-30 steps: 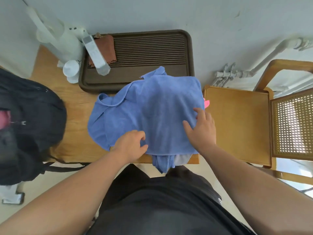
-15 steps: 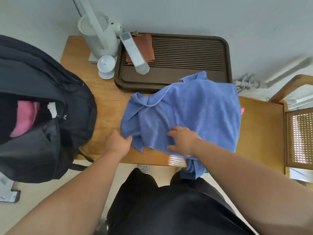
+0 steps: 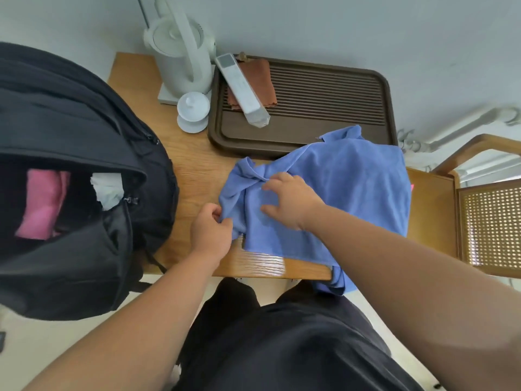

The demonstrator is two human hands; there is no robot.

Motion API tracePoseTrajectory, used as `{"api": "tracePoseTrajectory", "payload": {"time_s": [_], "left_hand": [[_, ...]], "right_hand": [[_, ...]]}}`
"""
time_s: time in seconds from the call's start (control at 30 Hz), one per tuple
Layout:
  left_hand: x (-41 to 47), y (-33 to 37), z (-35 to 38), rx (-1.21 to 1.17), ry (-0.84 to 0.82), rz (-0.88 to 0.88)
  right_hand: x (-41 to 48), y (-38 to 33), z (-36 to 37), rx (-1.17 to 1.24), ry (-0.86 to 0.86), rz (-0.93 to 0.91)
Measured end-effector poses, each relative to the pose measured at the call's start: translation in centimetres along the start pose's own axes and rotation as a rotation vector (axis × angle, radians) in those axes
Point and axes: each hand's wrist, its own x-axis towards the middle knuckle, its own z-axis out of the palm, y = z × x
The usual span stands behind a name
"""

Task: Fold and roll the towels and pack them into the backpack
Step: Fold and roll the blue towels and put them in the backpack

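Here, a person is straightening a blue towel [image 3: 352, 193] for folding.
Left hand [image 3: 210, 234] is pinching its bunched corner; right hand [image 3: 290, 203], fingers spread, is pressing it flat.

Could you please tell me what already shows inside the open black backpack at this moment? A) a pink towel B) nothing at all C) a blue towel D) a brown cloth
A: a pink towel shows in the open mouth of the black backpack, while the blue towel lies on the table under both hands.
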Motion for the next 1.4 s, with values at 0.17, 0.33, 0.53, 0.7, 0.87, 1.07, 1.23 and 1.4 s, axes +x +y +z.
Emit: {"api": "tracePoseTrajectory", "payload": {"time_s": [0.17,0.33,0.53,0.7,0.87,1.07,1.23,1.4], "left_hand": [[0.1,-0.1,-3.1,-0.012,0.026,0.052],[-0.6,-0.4,-4.8,0.086,0.099,0.13],[-0.1,-1.7,-4.2,0.192,-0.159,-0.027],[0.1,-2.2,-3.6,0.21,-0.27,-0.065],[0.2,-2.6,-4.0,0.168,-0.262,-0.069],[0.4,-2.4,-4.7,0.063,-0.254,-0.085],[0.1,-2.4,-4.9,0.093,-0.28,-0.102],[-0.3,-2.1,-4.9,0.142,-0.263,-0.088]], "right_hand": [[5.0,-4.2,-1.3,0.04,0.01,-0.02],[8.0,-6.3,-1.9,-0.115,-0.187,0.055],[9.1,-5.7,-0.4,-0.133,-0.135,0.058],[9.3,-5.3,0.1,-0.083,-0.237,-0.026],[9.9,-6.3,-0.5,0.486,-0.041,-0.029],[7.9,-6.0,-5.2,0.653,-0.031,0.03],[6.9,-6.1,-7.1,0.599,-0.085,0.065],[6.6,-6.4,-7.2,0.605,0.076,-0.001]]}}
